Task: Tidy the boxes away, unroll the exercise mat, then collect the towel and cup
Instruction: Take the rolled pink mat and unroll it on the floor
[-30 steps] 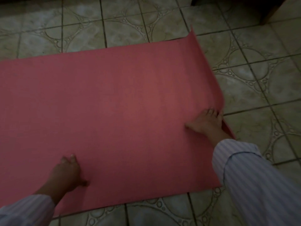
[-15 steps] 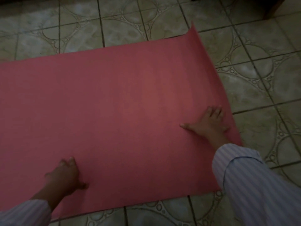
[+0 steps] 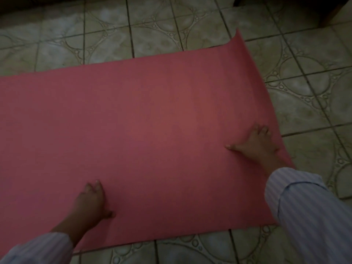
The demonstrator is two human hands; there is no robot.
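At the mat's right end, your right hand now presses the curl nearly flat, left hand flat too, both grasping nothing; unrolling looks nearly done.

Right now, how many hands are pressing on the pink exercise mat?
2. The left hand rests flat on the exercise mat near its near edge. The right hand presses down close to the mat's curled right end. No other hands show.
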